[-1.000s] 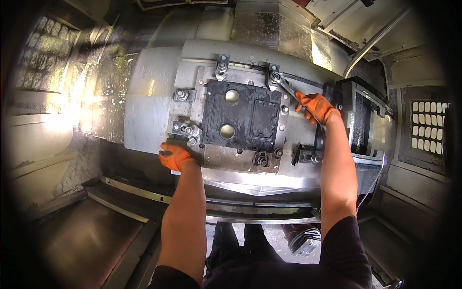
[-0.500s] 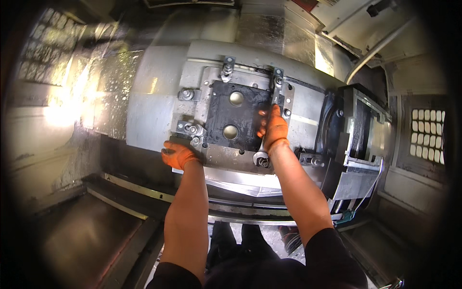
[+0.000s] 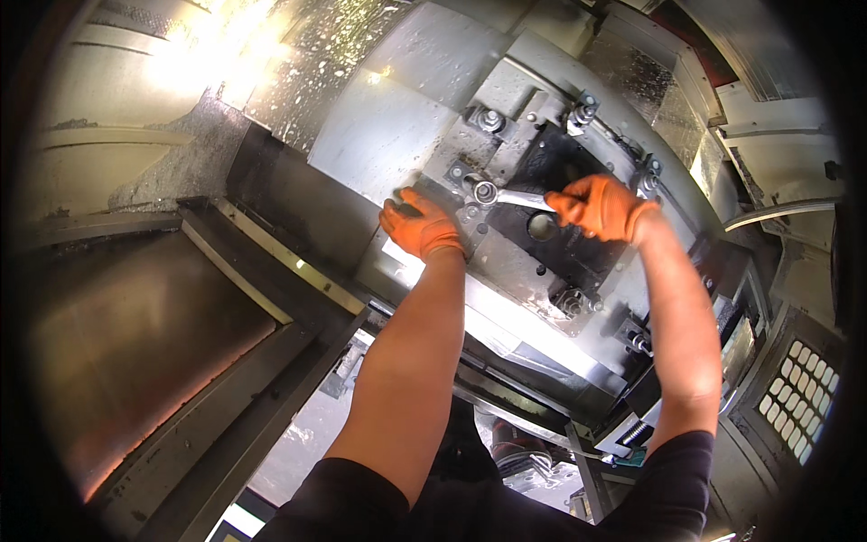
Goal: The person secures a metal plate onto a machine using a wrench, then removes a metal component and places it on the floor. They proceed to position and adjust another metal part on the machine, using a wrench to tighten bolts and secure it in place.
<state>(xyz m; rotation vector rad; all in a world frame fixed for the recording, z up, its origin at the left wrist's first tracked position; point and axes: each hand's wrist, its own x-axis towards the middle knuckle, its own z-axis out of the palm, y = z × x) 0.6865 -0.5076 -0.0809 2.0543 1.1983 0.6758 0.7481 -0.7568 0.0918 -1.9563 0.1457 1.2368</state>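
The dark plate (image 3: 572,248) is fixed on a lighter metal base plate (image 3: 515,262), which itself lies on the metal tabletop (image 3: 621,287) inside a machine enclosure. Over the dark plate, the orange-gloved right hand (image 3: 596,210) is clamped on a wrench (image 3: 522,199), its fingers closed round the handle and hiding part of the dark surface below. From there the wrench points left, and its far end lies at the nut of the left clamp (image 3: 462,173), just beside the dark plate's left edge. A round hole (image 3: 542,226) in the dark plate shows under the wrench, close to the right hand's fingertips. The left hand (image 3: 420,224), also in an orange glove, is left of the dark plate at the near edge of the metal; its fingers are curled, but the view is too poor to tell whether they grip anything or merely rest there. More fasteners ring the dark plate: one bolted clamp (image 3: 489,119) to its upper left, another (image 3: 582,113) above it, a nutted stud (image 3: 569,301) below. Well off to its lower right is a slotted panel (image 3: 799,397) (bright light fills the slots).
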